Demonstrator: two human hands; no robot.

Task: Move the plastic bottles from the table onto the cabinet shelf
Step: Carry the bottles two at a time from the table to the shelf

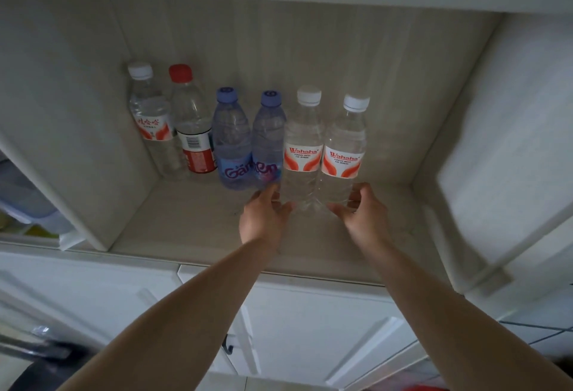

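Head view: six plastic bottles lined up on the pale wood-grain cabinet shelf (pixel 198 229), all upright. At the right end, two clear Wahaha bottles with white caps and red-and-white labels, touching each other: the left one (pixel 302 149) gripped low down by the left hand (pixel 263 215), fingers and thumb curled round its base; the right one (pixel 342 152) gripped at the base by the right hand (pixel 364 214), thumb in front, fingers wrapped behind. Just left of the Wahaha pair, two bluish Ganten bottles (pixel 231 142) (pixel 268 139) with violet caps, side by side and touching. Further left, toward the shelf's back corner, a clear red-capped bottle (pixel 192 124) with a red and white label, and beside it a white-capped bottle (pixel 150 114) bearing red Chinese characters. Below the shelf, white cabinet doors (pixel 310 328). Left of the shelf compartment, a clear plastic storage box (pixel 28 201), contents blurred.
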